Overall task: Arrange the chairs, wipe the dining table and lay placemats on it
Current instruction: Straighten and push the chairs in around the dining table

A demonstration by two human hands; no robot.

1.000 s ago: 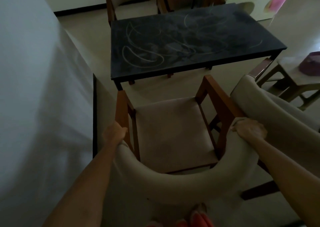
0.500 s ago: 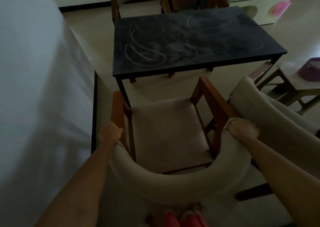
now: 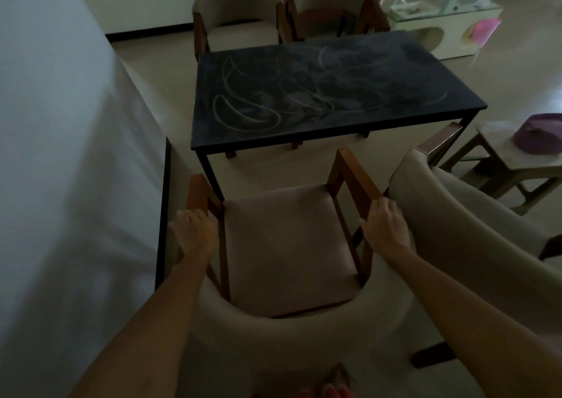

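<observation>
Beige armchair (image 3: 289,245) facing dining table (image 3: 328,93), floor gap between; left hand (image 3: 194,233), right hand (image 3: 384,227) gripping wooden armrests; second chair (image 3: 462,215) crowding right.

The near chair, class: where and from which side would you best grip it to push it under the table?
Grip the near chair by its two wooden arms, from behind: they flank the seat evenly, as the left hand and right hand show.

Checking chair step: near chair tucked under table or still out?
Out. The chair seat lies fully clear of the table edge, floor between them.
</observation>
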